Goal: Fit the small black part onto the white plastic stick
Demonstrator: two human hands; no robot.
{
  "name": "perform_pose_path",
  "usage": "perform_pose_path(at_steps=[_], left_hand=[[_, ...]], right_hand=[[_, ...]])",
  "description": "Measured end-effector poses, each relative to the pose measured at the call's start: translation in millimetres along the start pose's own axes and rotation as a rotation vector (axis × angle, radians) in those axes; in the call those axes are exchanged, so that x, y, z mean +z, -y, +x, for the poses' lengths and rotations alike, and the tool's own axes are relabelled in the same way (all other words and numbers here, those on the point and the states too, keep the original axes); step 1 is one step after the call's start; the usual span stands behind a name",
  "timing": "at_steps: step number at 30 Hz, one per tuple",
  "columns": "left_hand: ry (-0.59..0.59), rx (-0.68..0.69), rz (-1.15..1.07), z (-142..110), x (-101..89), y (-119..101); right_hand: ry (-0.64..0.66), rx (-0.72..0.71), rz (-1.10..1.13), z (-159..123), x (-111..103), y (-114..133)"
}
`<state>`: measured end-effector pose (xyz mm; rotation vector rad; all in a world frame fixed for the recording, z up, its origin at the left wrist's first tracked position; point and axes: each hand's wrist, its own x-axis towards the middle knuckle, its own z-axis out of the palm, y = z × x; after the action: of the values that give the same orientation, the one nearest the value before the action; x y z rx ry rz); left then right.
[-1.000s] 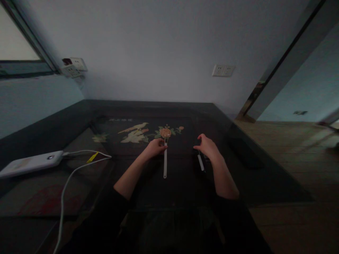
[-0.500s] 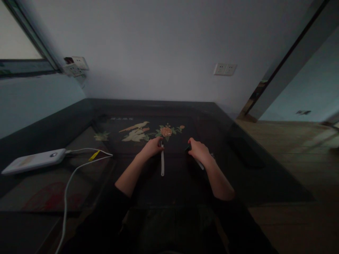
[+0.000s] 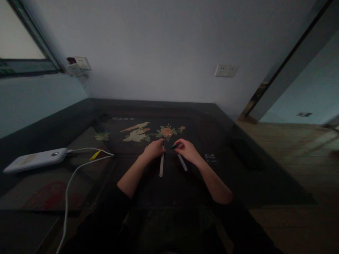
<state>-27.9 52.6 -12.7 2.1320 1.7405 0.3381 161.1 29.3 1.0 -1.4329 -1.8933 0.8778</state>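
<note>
My left hand is closed, thumb and fingers pinching the upper end of a slim pale strip. Its lower end has a small hole and points toward me. Just to the right, my right hand pinches a small dark green piece, whose tip faces the left hand. A second pale strip shows below the right fingers; whether it joins the green piece is hidden by them. The hands are close but apart, low over the dark table.
A white power bank with a white cable and yellow tag lies on the left. Small clear plastic pieces rest right of my right hand. A dark flat object lies farther right. The wall stands behind.
My right hand has moved left toward my left hand, and the pale strip below it has shifted left too. The clear plastic pieces are now uncovered. My left hand has barely moved.
</note>
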Motion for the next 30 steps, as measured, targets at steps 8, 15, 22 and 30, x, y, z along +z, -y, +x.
perform_pose_path(at_steps=[8,15,22,30], left_hand=[[-0.010,-0.003,0.032,0.1,0.9,-0.2],[-0.039,0.006,0.044,0.3,0.6,1.2],[-0.238,0.301,-0.079,3.7,-1.1,-6.7],[-0.148,0.458,-0.013,0.5,8.6,-13.9]], right_hand=[[0.061,0.085,0.389,6.3,25.2,-9.7],[0.076,0.177,0.471,7.7,29.5,-10.1],[0.055,0.214,0.498,7.1,29.8,-7.8],[0.149,0.302,0.509,4.8,25.3,-3.4]])
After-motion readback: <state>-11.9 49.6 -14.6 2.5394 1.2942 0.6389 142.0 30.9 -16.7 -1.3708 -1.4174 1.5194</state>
